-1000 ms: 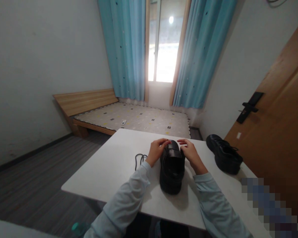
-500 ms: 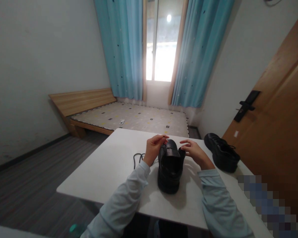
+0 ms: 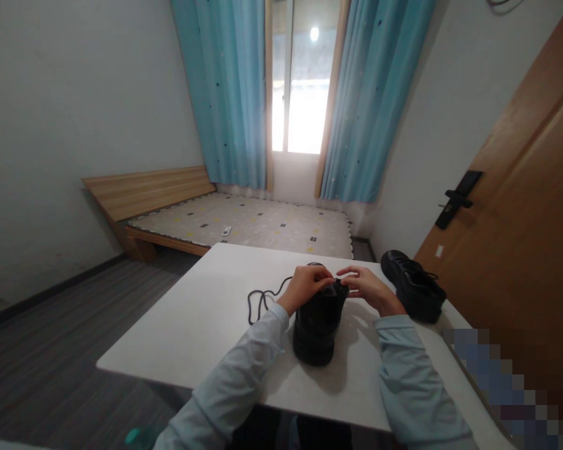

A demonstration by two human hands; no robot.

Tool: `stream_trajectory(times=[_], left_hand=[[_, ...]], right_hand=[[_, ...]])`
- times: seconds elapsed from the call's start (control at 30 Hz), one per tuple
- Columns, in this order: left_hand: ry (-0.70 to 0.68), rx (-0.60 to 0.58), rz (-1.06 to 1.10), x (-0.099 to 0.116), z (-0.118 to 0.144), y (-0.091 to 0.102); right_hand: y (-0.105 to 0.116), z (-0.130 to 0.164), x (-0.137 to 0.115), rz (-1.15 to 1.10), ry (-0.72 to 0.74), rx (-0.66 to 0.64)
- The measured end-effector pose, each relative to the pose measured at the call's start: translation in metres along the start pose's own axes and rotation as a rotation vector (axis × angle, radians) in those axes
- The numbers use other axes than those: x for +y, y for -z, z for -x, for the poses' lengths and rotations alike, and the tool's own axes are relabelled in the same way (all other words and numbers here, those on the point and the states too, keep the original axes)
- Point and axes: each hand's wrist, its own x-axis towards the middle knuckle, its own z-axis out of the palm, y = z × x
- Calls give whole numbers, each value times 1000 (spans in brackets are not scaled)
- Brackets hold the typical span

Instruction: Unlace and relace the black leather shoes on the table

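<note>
A black shoe (image 3: pixel 315 331) stands on the white table (image 3: pixel 178 325), its heel towards me. My left hand (image 3: pixel 308 284) reaches over the shoe's opening, thumb and fingers pinched on what looks like the shoelace at the right-hand eyelet flap. Beside it, my right hand (image 3: pixel 365 289) grips the edge of that flap between thumb and fingers. Left of the shoe, a loose length of black shoelace (image 3: pixel 258 292) lies looped on the table. The fingers hide the tongue and most of the eyelets.
A second black shoe (image 3: pixel 415 284), laced, sits at the table's right edge. Beyond the table is a bed (image 3: pixel 244 215) with a small white remote-like object (image 3: pixel 226 231) on it. A wooden door (image 3: pixel 511 206) stands at the right.
My left hand has moved right, from the left side of the shoe's opening across to the right flap, near my right hand. The view has shifted slightly.
</note>
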Motion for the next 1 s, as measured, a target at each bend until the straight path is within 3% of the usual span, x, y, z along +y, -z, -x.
stream_trajectory(times=[0.33, 1.0], left_hand=[[17, -166, -316, 2, -20, -1], [113, -246, -616, 14, -29, -9]], right_hand=[[-1, -2, 1, 5, -15, 8], [-5, -6, 4, 30, -20, 12]])
